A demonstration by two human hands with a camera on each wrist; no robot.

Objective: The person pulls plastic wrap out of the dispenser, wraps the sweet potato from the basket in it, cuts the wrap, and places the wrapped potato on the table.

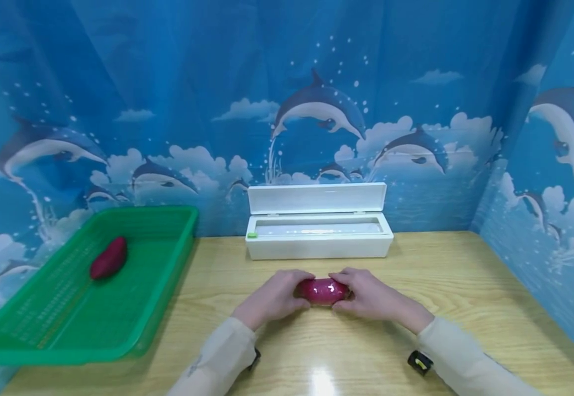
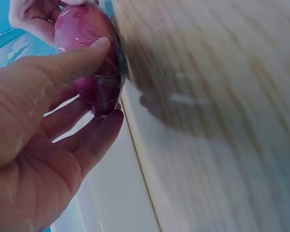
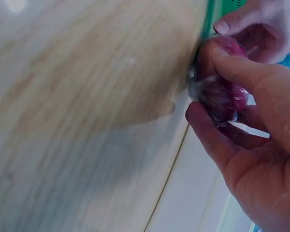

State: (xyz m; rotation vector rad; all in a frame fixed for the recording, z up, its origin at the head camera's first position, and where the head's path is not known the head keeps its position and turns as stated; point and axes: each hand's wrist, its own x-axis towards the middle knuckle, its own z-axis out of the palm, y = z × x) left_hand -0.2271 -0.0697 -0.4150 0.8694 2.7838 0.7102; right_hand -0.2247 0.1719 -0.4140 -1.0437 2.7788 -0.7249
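While both hands meet near the middle of the head view, a green plastic basket [image 1: 150, 258] stands at the left with one dark purple tuber [image 1: 109, 258] lying inside it, toward its left wall. Behind the hands, a long white box [image 1: 318, 248] has its lid [image 1: 318, 199] raised; a small green piece [image 1: 252, 235] sits at the left of its opening, and the pale, shiny contents cannot be made out. The box stands near the back edge of a wood-grain bench [image 1: 470, 291], close to a dolphin-printed backdrop [image 1: 168, 77]. Open bench stretches from the right of the box to the side wall, and from the hands toward the viewer. Just in front of the box, the left hand [image 1: 278, 297] and right hand [image 1: 371, 296] grip opposite ends of a shiny purple-red tuber [image 1: 322, 291], held lengthwise between them.

In the left wrist view, the left thumb presses across this tuber while the fingers curl under its end; clear film [image 2: 109, 84] wraps it. Bench fills the right side.

In the right wrist view, the right thumb and fingers pinch the other end, where the film crumples. Whether the tuber touches the bench cannot be told.
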